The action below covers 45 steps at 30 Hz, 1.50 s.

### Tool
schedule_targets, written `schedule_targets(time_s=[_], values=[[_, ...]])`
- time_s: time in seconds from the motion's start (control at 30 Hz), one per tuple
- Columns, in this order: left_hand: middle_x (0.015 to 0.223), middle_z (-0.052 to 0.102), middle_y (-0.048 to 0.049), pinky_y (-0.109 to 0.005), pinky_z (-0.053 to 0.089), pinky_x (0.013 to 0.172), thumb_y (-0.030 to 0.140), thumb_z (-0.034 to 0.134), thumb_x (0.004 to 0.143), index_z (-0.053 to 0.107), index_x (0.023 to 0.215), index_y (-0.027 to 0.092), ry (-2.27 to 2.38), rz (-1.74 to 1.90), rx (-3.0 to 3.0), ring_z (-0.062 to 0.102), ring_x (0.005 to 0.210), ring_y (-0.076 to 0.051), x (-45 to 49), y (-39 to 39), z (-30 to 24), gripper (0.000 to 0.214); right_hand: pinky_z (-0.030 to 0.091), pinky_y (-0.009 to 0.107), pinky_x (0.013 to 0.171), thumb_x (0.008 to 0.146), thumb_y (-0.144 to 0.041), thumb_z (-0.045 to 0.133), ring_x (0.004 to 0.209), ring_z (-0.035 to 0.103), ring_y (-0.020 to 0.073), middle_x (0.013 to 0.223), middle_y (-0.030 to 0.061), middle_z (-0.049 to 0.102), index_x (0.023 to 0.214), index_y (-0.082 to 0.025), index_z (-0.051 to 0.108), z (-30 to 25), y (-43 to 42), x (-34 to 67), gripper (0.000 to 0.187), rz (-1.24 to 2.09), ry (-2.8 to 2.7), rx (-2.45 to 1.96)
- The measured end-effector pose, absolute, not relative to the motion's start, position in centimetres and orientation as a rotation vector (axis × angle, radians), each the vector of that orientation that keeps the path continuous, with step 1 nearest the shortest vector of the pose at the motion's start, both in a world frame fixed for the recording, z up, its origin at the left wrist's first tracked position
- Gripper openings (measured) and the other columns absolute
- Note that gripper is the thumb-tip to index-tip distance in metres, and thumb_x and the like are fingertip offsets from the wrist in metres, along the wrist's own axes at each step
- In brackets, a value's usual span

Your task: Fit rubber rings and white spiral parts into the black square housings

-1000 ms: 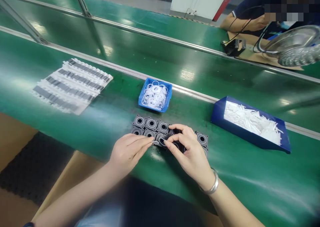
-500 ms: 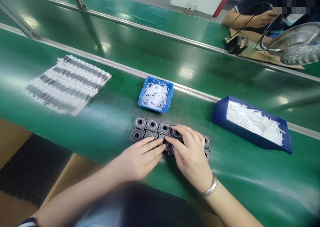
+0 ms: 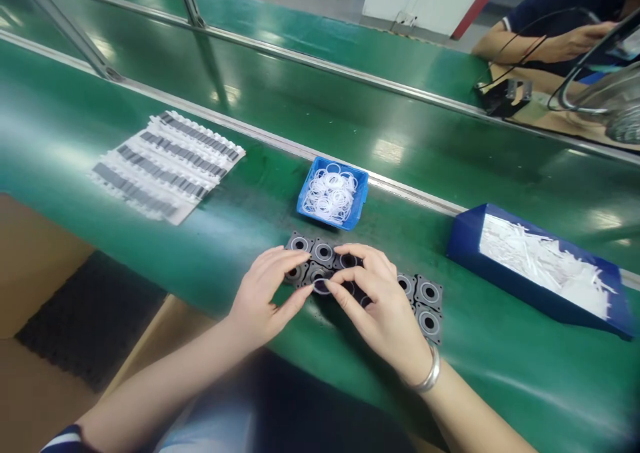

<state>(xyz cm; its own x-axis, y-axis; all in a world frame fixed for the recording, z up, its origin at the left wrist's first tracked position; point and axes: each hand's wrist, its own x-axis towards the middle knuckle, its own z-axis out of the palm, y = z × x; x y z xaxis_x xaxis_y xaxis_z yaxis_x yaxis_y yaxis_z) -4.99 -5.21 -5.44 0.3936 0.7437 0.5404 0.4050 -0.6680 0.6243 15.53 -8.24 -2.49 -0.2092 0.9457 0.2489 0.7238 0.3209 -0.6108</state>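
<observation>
Two rows of dark grey square parts point(image 3: 429, 292) with round holes lie on the green belt near its front edge. My left hand point(image 3: 265, 293) and my right hand point(image 3: 377, 306) meet over the middle of these rows. Their fingertips pinch together at one part point(image 3: 320, 281), where a thin white ring shows between them. My right hand covers several of the parts. A silver bangle sits on my right wrist. Just behind the rows stands a small blue tray point(image 3: 359, 200) full of white rings point(image 3: 330, 196).
A dark blue bin point(image 3: 467, 246) of white plastic strips stands at the right. Sheets of grey and white strips point(image 3: 167, 163) lie at the left. A metal rail point(image 3: 280, 143) runs along the belt. Across the line a co-worker's hand point(image 3: 575, 40) rests near cables and a metal bowl point(image 3: 617, 100).
The view has shifted, so everything sits further right in the frame. My hands stay joined over the middle parts, with the left hand's fingers now curled more onto the left parts.
</observation>
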Motion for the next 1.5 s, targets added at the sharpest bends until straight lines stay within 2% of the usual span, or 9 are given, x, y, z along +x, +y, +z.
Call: schedule_targets(time_s=[0.17,0.27,0.5,0.6,0.83,0.97,1.1,1.33,1.5], values=[[0.114,0.072,-0.0109,-0.04,0.045,0.109,0.017,0.065,0.085,0.064,0.114,0.01,0.6,1.095,2.829,0.063,0.117,-0.022,-6.4,-5.4,-7.2,0.03,0.035,0.05,0.1,0.091,-0.024,0.06,0.124,0.048,0.0287,0.121,0.0082,0.062,0.085,-0.022,0.064,-3.4,-6.9,15.0,0.008,0.292,-2.103,-1.505],[0.121,0.07,-0.0117,-0.04,0.045,0.11,0.018,0.064,0.086,0.064,0.116,0.008,0.541,0.993,2.958,0.061,0.12,-0.023,-6.4,-5.6,-8.1,0.032,0.036,0.049,0.099,0.091,-0.023,0.06,0.123,0.049,0.0284,0.121,0.0099,0.062,0.091,-0.021,0.064,-3.6,-6.7,14.7,0.005,0.21,-2.118,-1.523],[0.134,0.062,-0.011,-0.044,0.041,0.113,0.022,0.062,0.089,0.065,0.118,0.012,0.492,0.853,3.038,0.053,0.129,-0.027,-6.7,-5.8,-8.7,0.031,0.034,0.051,0.101,0.094,-0.01,0.049,0.13,0.045,0.0296,0.133,0.0126,0.057,0.115,-0.021,0.064,-3.9,-8.5,15.9,0.028,0.074,-2.34,-1.397],[0.135,0.061,-0.0114,-0.044,0.04,0.113,0.023,0.063,0.088,0.066,0.115,0.013,0.477,0.856,3.045,0.052,0.131,-0.029,-6.9,-5.8,-8.8,0.029,0.036,0.049,0.099,0.094,-0.01,0.048,0.127,0.048,0.0284,0.134,0.0132,0.057,0.121,-0.019,0.061,-2.9,-7.7,17.0,0.032,0.079,-2.398,-1.354],[0.131,0.064,-0.01,-0.041,0.033,0.118,0.021,0.061,0.085,0.067,0.11,0.012,0.543,1.061,2.963,0.053,0.131,-0.025,-6.5,-5.8,-8.6,0.027,0.039,0.049,0.092,0.093,-0.027,0.059,0.117,0.051,0.0312,0.127,0.0127,0.059,0.096,-0.02,0.07,-0.7,1.0,17.6,0.014,-0.138,-2.381,-1.446],[0.113,0.073,-0.0088,-0.039,0.033,0.116,0.016,0.059,0.082,0.069,0.104,0.013,0.634,1.249,2.9,0.063,0.117,-0.022,-6.3,-5.5,-8.2,0.025,0.035,0.052,0.096,0.091,-0.024,0.062,0.124,0.044,0.0325,0.133,0.0118,0.055,0.096,-0.022,0.073,-2.2,5.6,16.1,0.013,-0.105,-2.646,-1.325],[0.105,0.075,-0.0072,-0.037,0.038,0.113,0.015,0.059,0.081,0.068,0.103,0.014,0.731,1.322,2.849,0.067,0.111,-0.02,-6.2,-5.5,-8.1,0.023,0.034,0.052,0.093,0.087,-0.024,0.067,0.124,0.041,0.0345,0.133,0.014,0.052,0.085,-0.022,0.075,-2.9,7.9,15.1,0.008,-0.068,-2.752,-1.273],[0.111,0.071,-0.01,-0.041,0.045,0.107,0.016,0.063,0.083,0.063,0.111,0.017,0.918,1.233,2.708,0.063,0.117,-0.023,-7.3,-5.4,-8.0,0.028,0.032,0.047,0.087,0.089,-0.026,0.064,0.11,0.043,0.0304,0.113,0.0112,0.056,0.085,-0.024,0.075,-3.6,7.9,15.4,0.012,0.005,-2.736,-1.335],[0.132,0.057,-0.0214,-0.045,0.05,0.104,0.032,0.069,0.086,0.049,0.131,0.01,1.007,1.047,2.614,0.053,0.128,-0.03,-8.5,-4.3,-8.9,0.054,0.033,0.04,0.084,0.09,-0.025,0.062,0.105,0.044,0.0266,0.108,0.0087,0.057,0.084,-0.022,0.072,-3.5,8.0,15.7,0.013,0.103,-2.702,-1.375]])
